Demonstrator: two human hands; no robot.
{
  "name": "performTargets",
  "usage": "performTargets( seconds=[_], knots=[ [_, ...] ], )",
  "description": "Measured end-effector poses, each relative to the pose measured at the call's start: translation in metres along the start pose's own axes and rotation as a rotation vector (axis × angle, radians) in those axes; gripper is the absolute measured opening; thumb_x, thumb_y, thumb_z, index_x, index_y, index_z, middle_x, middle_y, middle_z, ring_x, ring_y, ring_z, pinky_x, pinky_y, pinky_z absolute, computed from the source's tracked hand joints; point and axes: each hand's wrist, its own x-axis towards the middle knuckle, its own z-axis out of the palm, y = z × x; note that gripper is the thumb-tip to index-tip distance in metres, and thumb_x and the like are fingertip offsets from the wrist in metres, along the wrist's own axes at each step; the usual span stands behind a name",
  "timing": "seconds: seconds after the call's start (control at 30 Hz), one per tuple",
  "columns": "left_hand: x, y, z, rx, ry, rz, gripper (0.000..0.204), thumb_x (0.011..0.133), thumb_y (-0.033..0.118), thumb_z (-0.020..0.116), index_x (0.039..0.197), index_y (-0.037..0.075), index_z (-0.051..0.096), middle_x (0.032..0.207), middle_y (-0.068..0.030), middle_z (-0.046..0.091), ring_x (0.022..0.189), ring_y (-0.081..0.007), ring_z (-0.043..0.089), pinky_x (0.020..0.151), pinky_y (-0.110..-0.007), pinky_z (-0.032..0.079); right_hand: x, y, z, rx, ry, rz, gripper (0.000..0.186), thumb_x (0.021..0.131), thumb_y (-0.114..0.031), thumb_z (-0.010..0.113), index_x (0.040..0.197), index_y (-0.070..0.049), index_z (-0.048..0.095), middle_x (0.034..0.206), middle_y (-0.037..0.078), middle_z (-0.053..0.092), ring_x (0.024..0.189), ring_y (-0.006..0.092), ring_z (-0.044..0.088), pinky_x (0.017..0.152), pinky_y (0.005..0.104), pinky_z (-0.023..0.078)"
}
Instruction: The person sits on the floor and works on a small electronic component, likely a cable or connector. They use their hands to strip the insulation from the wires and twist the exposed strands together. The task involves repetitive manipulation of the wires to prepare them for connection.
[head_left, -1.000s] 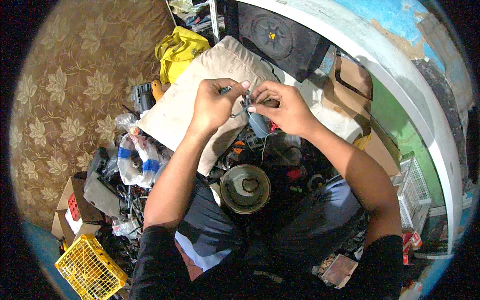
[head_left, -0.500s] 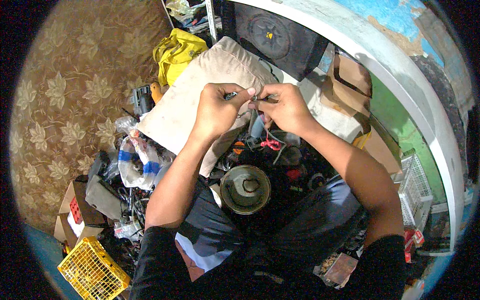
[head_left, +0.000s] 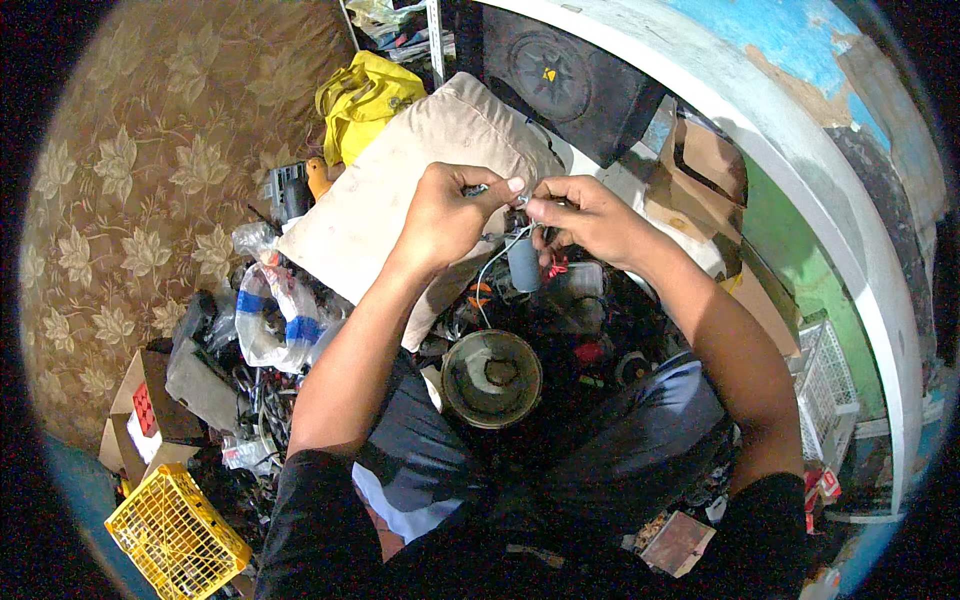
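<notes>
1. The left hand has its thumb and forefinger pinched narrow at a small grey metallic-looking piece; the exact form is too small to tell.
2. The right hand meets it from the other side, thumb and forefinger closed on the same piece, other fingers curled beneath. This piece sits between the two sets of fingertips, above the lower right edge of a large beige fabric cushion.
3. A thin pale wire bends down from the fingertips toward a round, dull metal bowl. A blue-grey cylinder shows just below the right fingers; whether it hangs or stands, I cannot tell.
4. The forearms stand well apart, with the bowl between them, close to the knees. Dark, jumbled parts crowd around the bowl's far rim.
5. Left of the cushion lies a clear-plastic-wrapped ring with blue bands; a crumpled bright yellow cloth bag touches its far edge.
6. Beyond, a black box-shaped loudspeaker bears a small yellow emblem at the centre of its round cone.
7. A brown cardboard box sits near a long, curved white edge, which bounds the right side. A yellow plastic lattice crate stands at lower left.
</notes>
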Motion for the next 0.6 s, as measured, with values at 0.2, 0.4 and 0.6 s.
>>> performTargets(
  seconds=[0.2, 0.4, 0.6],
  knots=[
    [0.005, -0.003, -0.007, 0.301, 0.165, 0.044, 0.026, 0.089, 0.024, 0.075, 0.083, -0.001, 0.077, 0.063, -0.0123, 0.068, 0.057, -0.0126, 0.061, 0.058, -0.032, 0.048, 0.001, 0.002, -0.010, 0.159, -0.023, -0.063, 0.024, 0.099, -0.022, 0.063, 0.107, 0.000, 0.069, 0.100, 0.007, 0.068, 0.092, 0.0165, 0.066, 0.080, 0.0332, 0.056],
    [0.015, -0.027, -0.011, 0.161, 0.144, -0.019, 0.028, 0.090, 0.024, 0.073, 0.081, -0.002, 0.076, 0.067, -0.0118, 0.070, 0.059, -0.0139, 0.060, 0.058, -0.032, 0.047, -0.006, -0.001, -0.021, 0.116, 0.064, -0.098, 0.021, 0.099, -0.024, 0.064, 0.102, -0.004, 0.066, 0.095, 0.008, 0.070, 0.091, 0.0171, 0.068, 0.080, 0.0332, 0.056],
    [0.013, -0.018, -0.009, 0.164, 0.115, -0.012, 0.031, 0.093, 0.026, 0.070, 0.082, -0.002, 0.075, 0.067, -0.0077, 0.068, 0.059, -0.0113, 0.056, 0.057, -0.032, 0.044, 0.011, 0.016, 0.010, -0.290, 0.247, -0.369, 0.017, 0.095, -0.013, 0.067, 0.108, -0.002, 0.064, 0.090, 0.005, 0.070, 0.078, 0.0119, 0.067, 0.070, 0.0307, 0.056]
  ],
)
